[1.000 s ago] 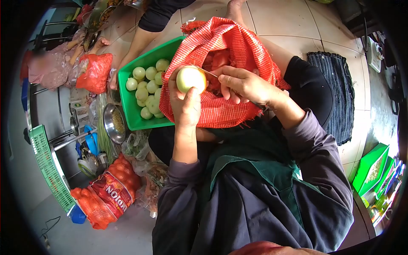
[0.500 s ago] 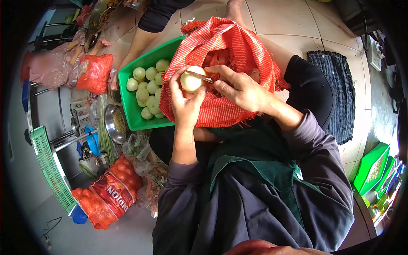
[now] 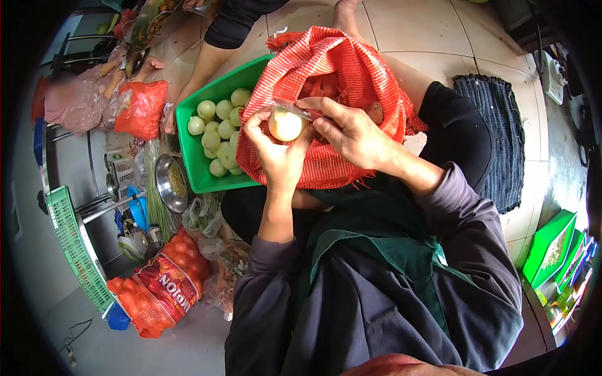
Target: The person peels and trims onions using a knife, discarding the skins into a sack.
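A pale peeled onion [image 3: 285, 126] is gripped between the thumb and fingers of my left hand [image 3: 278, 153]. My right hand [image 3: 357, 135] is closed on a small knife [image 3: 292, 109], whose blade lies across the top of the onion. Both hands are above an open red mesh sack [image 3: 338, 163] with reddish onions [image 3: 325, 88] inside. Left of the sack, a green tub [image 3: 194, 168] holds several peeled onions [image 3: 224, 130].
Another person [image 3: 78, 97] sits at the upper left near a red bag [image 3: 141, 109]. A metal bowl [image 3: 170, 183] and a full mesh onion sack [image 3: 164, 282] lie at the left. A dark woven mat [image 3: 491, 141] is on the right.
The knife has moved from the onion's right side onto its top, and the blade is now angled over its upper edge. My left fingers have shifted around the onion.
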Demonstrator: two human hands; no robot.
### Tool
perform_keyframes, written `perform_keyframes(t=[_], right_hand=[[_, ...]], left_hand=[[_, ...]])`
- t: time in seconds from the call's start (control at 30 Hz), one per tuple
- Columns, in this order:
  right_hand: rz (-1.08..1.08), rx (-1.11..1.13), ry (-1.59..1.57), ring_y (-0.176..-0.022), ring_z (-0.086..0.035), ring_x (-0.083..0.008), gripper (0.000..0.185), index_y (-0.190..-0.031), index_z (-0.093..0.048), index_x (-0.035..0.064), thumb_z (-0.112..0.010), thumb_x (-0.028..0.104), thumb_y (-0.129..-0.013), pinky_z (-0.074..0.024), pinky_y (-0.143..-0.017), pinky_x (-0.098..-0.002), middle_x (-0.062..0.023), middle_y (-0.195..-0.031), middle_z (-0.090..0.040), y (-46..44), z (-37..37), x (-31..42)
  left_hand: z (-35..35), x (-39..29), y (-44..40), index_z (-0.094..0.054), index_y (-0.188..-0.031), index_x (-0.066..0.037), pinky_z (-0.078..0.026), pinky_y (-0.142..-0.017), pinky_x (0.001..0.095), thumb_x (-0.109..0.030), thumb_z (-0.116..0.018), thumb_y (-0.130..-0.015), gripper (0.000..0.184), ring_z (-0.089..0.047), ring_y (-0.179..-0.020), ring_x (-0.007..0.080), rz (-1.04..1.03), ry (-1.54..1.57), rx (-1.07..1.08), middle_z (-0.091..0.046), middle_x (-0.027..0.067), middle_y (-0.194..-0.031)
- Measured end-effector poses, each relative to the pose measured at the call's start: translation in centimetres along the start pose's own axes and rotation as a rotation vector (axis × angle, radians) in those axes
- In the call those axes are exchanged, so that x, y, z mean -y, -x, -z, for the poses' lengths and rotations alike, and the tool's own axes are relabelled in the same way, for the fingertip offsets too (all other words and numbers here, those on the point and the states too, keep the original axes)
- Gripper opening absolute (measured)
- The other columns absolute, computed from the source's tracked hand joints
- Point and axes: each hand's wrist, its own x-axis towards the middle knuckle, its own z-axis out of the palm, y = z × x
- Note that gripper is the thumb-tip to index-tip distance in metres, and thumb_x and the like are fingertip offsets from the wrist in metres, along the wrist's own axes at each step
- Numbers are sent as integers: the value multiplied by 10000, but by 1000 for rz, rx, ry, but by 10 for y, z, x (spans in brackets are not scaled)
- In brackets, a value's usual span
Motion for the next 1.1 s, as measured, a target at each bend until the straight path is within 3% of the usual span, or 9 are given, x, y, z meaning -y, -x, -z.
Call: perform_keyframes(t=[0.13, 0.17, 0.3, 0.4, 0.5, 0.6, 0.8, 0.83, 1.1], right_hand=[[-214, 80, -251, -1069, -637, -269, 379, -1334, -460, 37, -497, 162, -978, -493, -916, -388, -186, -1122, -643, -5, 4, 4], [-250, 129, -185, -1085, -629, -298, 382, -1338, -454, 44, -491, 163, -977, -486, -924, -397, -196, -1118, -640, -2, 10, 11], [-149, 138, -104, -1084, -620, -348, 354, -1315, -463, 35, -481, 123, -972, -490, -924, -407, -207, -1127, -632, 0, 9, 20], [56, 44, -5, -1075, -620, -361, 341, -1299, -473, 23, -489, 105, -968, -497, -923, -405, -209, -1155, -619, 1, -2, 6], [88, 53, 54, -1158, -579, -323, 378, -1359, -435, 24, -451, 113, -992, -482, -946, -391, -196, -1185, -599, 1, -2, 4], [85, -7, 47, -1060, -631, -345, 341, -1299, -477, 13, -490, 94, -968, -517, -897, -389, -203, -1157, -615, 1, -3, 4], [-208, -4, -140, -926, -655, -218, 349, -1328, -464, 49, -467, 153, -995, -513, -820, -344, -157, -1022, -647, 0, 0, 3], [-215, -2, -203, -840, -620, -157, 360, -1350, -448, 72, -450, 171, -1004, -500, -773, -315, -117, -924, -636, 0, -2, -5], [-348, 150, -457, -851, -566, -116, 383, -1375, -426, 81, -449, 160, -1000, -477, -788, -282, -60, -910, -602, -2, 11, -3]], left_hand=[[0, -1, -1, -341, -1166, -59, -513, -886, 324, 56, -804, -693, 672, -554, -1030, 183, -45, -24, -39, -494, 109, -1149], [-2, -4, -2, -340, -1160, -56, -499, -894, 337, 42, -815, -685, 679, -550, -1030, 192, -51, -2, -39, -496, 116, -1144], [-3, -4, -2, -341, -1148, -50, -486, -893, 360, 28, -824, -678, 680, -554, -1025, 214, -49, 25, -47, -501, 131, -1130], [-1, 2, 0, -345, -1137, -48, -485, -883, 367, 30, -821, -681, 664, -560, -1020, 227, -99, -95, -59, -504, 137, -1125], [-3, 1, 0, -350, -1128, -49, -477, -880, 364, 19, -825, -681, 656, -555, -1011, 229, -142, -155, -80, -495, 139, -1129], [-2, 3, 1, -339, -1153, -67, -491, -894, 310, 48, -808, -700, 662, -542, -1035, 176, -156, -262, -72, -461, 100, -1172], [-6, -3, 1, -341, -1143, -74, -499, -875, 304, 57, -809, -686, 666, -535, -1038, 170, -120, -165, -61, -455, 76, -1130], [-7, -2, 1, -342, -1146, -67, -489, -885, 319, 41, -815, -685, 670, -534, -1035, 181, -109, -130, -69, -457, 89, -1136], [-8, -2, 2, -341, -1161, -52, -467, -915, 346, 6, -825, -686, 681, -530, -1040, 196, -58, 33, -78, -460, 108, -1158]])
